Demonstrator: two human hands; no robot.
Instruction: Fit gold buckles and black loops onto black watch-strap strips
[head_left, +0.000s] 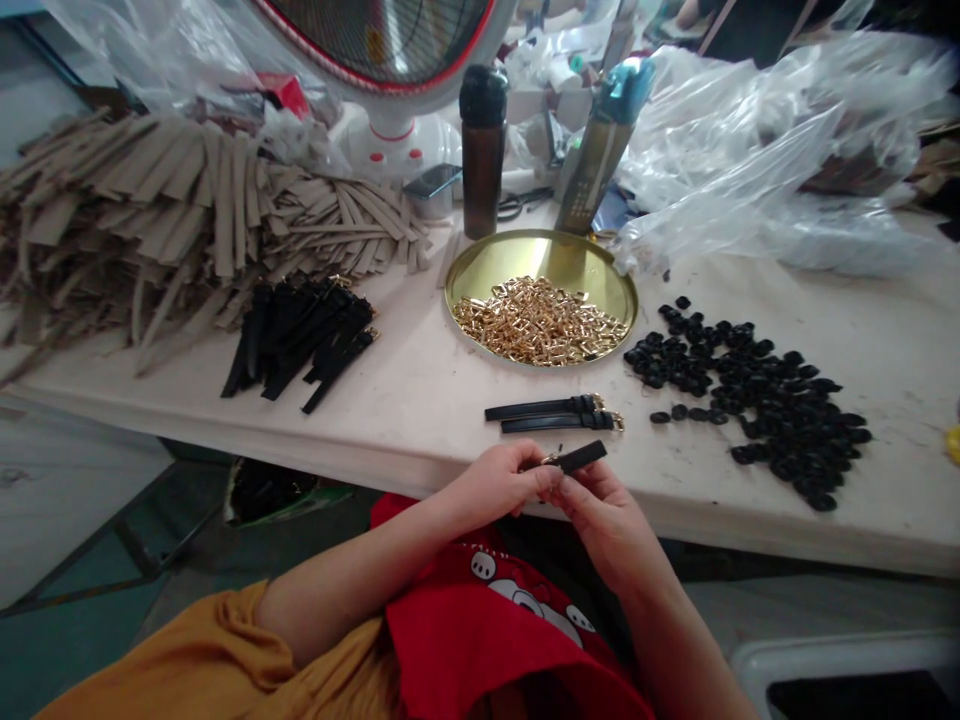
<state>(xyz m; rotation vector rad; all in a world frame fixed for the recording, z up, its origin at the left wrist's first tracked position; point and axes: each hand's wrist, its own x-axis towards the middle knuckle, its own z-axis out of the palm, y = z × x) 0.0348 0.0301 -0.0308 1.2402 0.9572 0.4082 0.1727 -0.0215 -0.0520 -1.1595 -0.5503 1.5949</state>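
At the table's front edge, my left hand (517, 480) and my right hand (600, 505) meet around a short black strap (583, 457) with a gold buckle at its left end. Fingers of both hands are closed on it, and they hide its lower part. Just beyond them lie two black buckle straps (547, 413), side by side, gold buckles to the right. Behind those stands a round gold tray (465, 262) heaped with small gold buckles (540, 322). To the right spreads a pile of small black loops (787, 400).
More black straps (300, 330) lie bunched at left, in front of a big heap of grey-beige strips (142, 200). A fan (390, 130), a dark bottle (482, 160), a second bottle (600, 150) and clear plastic bags (765, 150) line the back.
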